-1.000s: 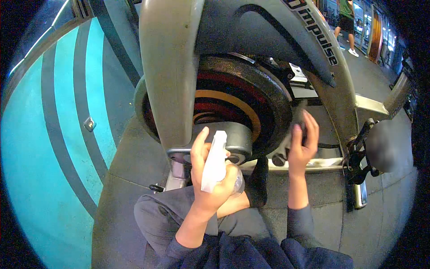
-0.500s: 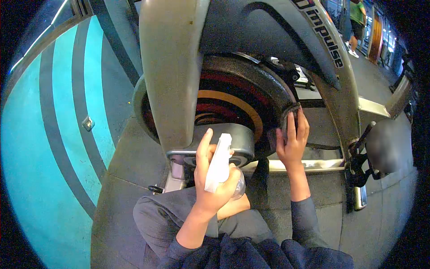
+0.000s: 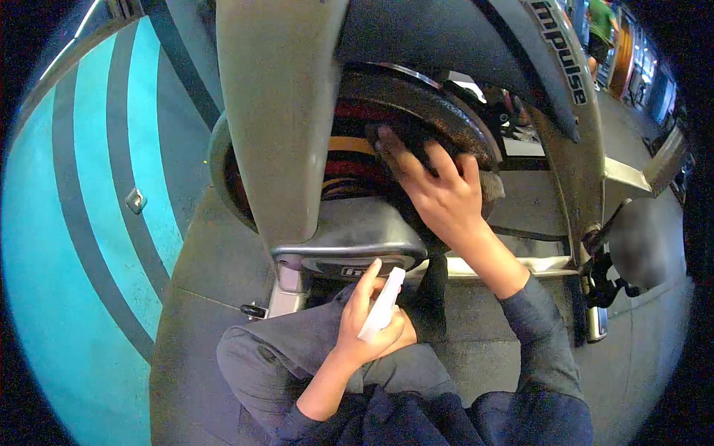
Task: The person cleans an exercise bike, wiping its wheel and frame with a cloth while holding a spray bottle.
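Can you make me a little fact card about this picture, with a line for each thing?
left hand: the left hand grips a white sprayer
right hand: the right hand is spread over the wheel, with what looks like a grey cloth under it
machine: grey frame around the wheel, letters "mpulse" showing
floor: dark floor, turquoise area at left
background: person in green, top right

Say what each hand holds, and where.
Left hand: spray bottle, gripped around its white trigger head. Right hand: grey cloth under spread fingers at the wheel; exact hold hidden.
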Motion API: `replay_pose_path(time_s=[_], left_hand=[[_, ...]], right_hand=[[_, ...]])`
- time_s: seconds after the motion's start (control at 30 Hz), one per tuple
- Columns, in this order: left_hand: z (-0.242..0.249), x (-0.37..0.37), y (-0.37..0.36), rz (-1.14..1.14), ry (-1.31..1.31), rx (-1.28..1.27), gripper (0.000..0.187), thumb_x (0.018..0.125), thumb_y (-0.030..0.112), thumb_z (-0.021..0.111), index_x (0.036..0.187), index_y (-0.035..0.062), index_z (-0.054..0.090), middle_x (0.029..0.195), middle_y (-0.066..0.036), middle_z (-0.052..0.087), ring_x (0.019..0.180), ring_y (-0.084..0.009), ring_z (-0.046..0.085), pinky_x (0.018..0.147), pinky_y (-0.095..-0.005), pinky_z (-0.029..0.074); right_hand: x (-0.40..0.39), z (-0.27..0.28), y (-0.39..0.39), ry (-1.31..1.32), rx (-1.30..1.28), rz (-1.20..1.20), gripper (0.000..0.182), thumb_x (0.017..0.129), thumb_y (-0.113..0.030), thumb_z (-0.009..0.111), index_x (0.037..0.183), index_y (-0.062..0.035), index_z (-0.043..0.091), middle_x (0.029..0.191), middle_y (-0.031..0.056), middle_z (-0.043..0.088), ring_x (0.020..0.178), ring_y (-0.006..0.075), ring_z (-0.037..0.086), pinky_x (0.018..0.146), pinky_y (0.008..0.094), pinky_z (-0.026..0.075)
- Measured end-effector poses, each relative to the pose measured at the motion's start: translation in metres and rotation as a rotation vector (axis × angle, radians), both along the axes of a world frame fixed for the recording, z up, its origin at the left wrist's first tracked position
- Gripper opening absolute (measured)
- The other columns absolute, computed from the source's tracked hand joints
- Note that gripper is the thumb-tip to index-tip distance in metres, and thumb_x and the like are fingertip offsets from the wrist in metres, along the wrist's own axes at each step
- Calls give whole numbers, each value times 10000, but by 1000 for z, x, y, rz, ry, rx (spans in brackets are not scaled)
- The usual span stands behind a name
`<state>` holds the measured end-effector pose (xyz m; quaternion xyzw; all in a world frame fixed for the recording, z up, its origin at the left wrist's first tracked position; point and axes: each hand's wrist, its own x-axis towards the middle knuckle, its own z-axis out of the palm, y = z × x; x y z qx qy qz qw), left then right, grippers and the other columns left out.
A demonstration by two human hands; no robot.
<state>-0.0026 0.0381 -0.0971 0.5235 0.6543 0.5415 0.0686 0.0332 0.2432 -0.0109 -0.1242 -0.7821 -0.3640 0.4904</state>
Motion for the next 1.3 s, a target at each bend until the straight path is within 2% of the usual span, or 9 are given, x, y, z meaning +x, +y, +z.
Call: replay_pose_path(time_s=[0.07,0.1,0.2,0.4,0.53,0.77,1.0,1.03,1.3], left_hand=[[3,1,-1,-9,-141,19,786,686,-6,581,1400,26,252,1055,-158,590,978,-231,617,814,-331,504],[3,1,-1,-9,-129,24,786,688,-17,572,1402,39,248,1084,-158,578,978,-234,620,820,-331,504],[-4,1,2,-1,-37,-10,779,698,-16,575,1401,35,244,1078,-161,580,974,-242,623,823,-338,505],[3,4,0,1,27,-65,761,716,7,604,1388,-4,248,1064,-170,592,963,-246,625,823,-345,502],[5,2,-6,2,-65,5,759,710,14,610,1382,3,259,1065,-165,602,949,-231,624,813,-322,500],[6,2,-4,-28,-51,51,752,697,11,610,1371,10,277,1040,-155,627,934,-216,626,802,-310,502],[-2,1,-5,-22,-20,77,745,698,18,617,1368,14,290,1052,-164,621,929,-222,630,809,-316,503],[-1,1,-5,-22,-17,74,745,698,18,617,1368,14,290,1052,-164,621,929,-222,630,809,-316,503],[7,2,-7,13,-49,52,732,706,25,612,1366,14,295,1064,-166,615,942,-224,627,813,-329,504]], right_hand=[[-7,4,-2,-62,10,-23,474,717,-344,605,1188,-290,622,1353,-142,472,1010,151,459,698,292,378],[-10,13,-8,-71,0,-28,552,701,-417,593,1242,-307,579,1382,-150,440,1015,146,458,708,299,382],[-25,20,-12,-41,12,2,583,695,-458,579,1257,-305,566,1396,-153,422,1017,145,460,713,301,388],[-10,17,-14,-61,-105,84,423,780,-239,550,1197,-256,620,1327,-121,504,937,167,494,661,282,392],[20,-9,-3,-7,-90,83,350,750,-184,573,1077,-211,693,1281,-110,536,889,183,488,662,285,397],[61,-38,4,-218,-84,-62,370,778,-223,561,1136,-204,651,1308,-118,514,963,163,496,644,286,376],[24,-16,1,-194,-18,11,384,774,-252,557,1145,-215,649,1245,-102,550,993,138,482,657,288,381],[17,-7,-2,-211,-7,-13,410,783,-246,522,1177,-281,629,1354,-156,475,919,114,477,644,239,373],[7,5,-12,-164,-18,35,421,769,-236,537,1179,-252,630,1326,-135,500,901,151,494,634,259,387]])
